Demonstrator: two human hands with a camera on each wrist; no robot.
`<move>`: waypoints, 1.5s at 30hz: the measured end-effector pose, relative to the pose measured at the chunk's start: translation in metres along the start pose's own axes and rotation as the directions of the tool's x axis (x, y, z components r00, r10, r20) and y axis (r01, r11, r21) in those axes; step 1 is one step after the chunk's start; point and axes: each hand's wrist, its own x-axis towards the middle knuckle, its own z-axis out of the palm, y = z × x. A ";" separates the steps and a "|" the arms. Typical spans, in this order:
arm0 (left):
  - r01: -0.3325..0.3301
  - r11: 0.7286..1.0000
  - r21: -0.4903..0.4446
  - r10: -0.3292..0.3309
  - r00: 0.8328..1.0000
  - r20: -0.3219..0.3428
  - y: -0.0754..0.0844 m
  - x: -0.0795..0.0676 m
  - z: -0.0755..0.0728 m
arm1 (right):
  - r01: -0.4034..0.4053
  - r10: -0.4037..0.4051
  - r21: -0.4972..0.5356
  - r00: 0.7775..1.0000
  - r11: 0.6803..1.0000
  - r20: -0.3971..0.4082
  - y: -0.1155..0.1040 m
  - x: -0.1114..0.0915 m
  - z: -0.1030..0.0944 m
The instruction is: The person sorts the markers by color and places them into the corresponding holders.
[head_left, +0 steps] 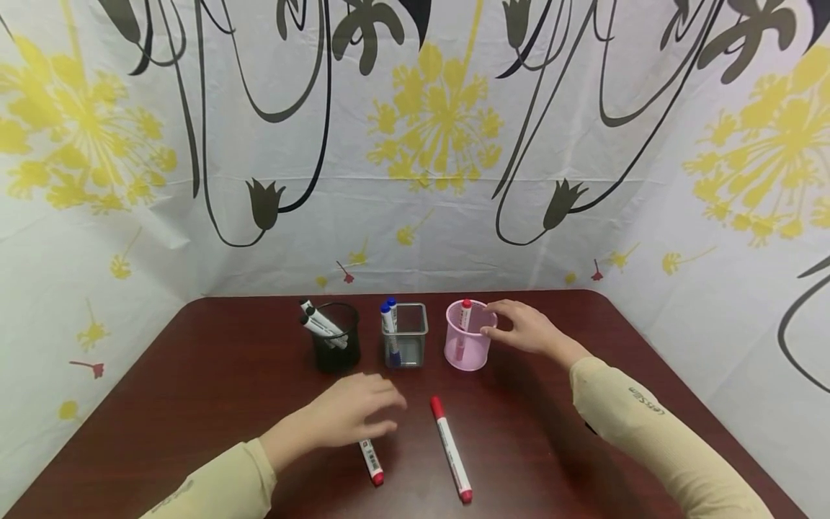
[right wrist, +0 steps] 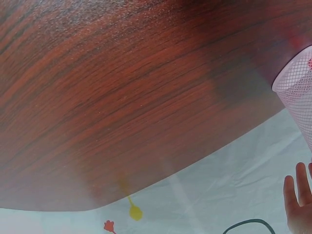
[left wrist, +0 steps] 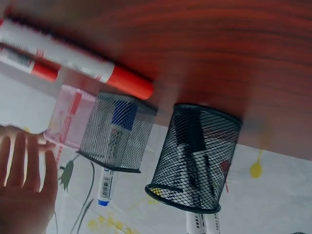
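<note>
My left hand [head_left: 346, 412] hovers over a whiteboard marker [head_left: 371, 461] with a red end, hiding its upper part; the fingers are relaxed and hold nothing. A second red-capped marker [head_left: 452, 450] lies on the table to its right. In the left wrist view, the spread fingers of my left hand [left wrist: 27, 180] show below a large red-capped marker [left wrist: 68, 53]. My right hand [head_left: 525, 328] is at the right rim of a pink mesh pen cup [head_left: 468, 353], thumb and forefinger apart. Inside that cup a red-capped marker [head_left: 465, 317] stands upright.
Left of the pink cup stands a square grey mesh holder [head_left: 411, 349] with blue-capped markers [head_left: 387, 317]. Farther left, a round black mesh cup [head_left: 337, 357] holds black-and-white markers [head_left: 320, 324] leaning left. The dark red wooden table [head_left: 214, 404] backs onto a patterned cloth [head_left: 363, 238].
</note>
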 end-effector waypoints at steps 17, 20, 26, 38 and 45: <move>-0.132 0.939 0.317 0.088 0.985 0.151 0.009 -0.044 0.029 | -0.020 0.020 0.015 1.000 1.000 0.009 -0.001 0.000 0.000; -0.152 0.923 0.353 0.124 0.987 0.101 0.010 -0.044 0.033 | -0.014 0.014 0.014 1.000 1.000 0.006 0.001 0.000 0.001; -0.190 0.907 0.376 0.168 0.981 0.092 0.010 -0.045 0.037 | -0.005 0.005 0.010 1.000 1.000 0.001 0.003 0.000 0.002; -0.275 0.904 0.328 0.278 0.960 0.040 0.015 -0.041 0.029 | -0.002 0.002 0.017 1.000 1.000 -0.001 0.001 -0.001 0.002; -0.238 0.950 0.201 0.257 0.964 -0.072 0.022 -0.030 0.017 | -0.005 0.005 0.019 1.000 1.000 -0.005 0.001 -0.001 0.001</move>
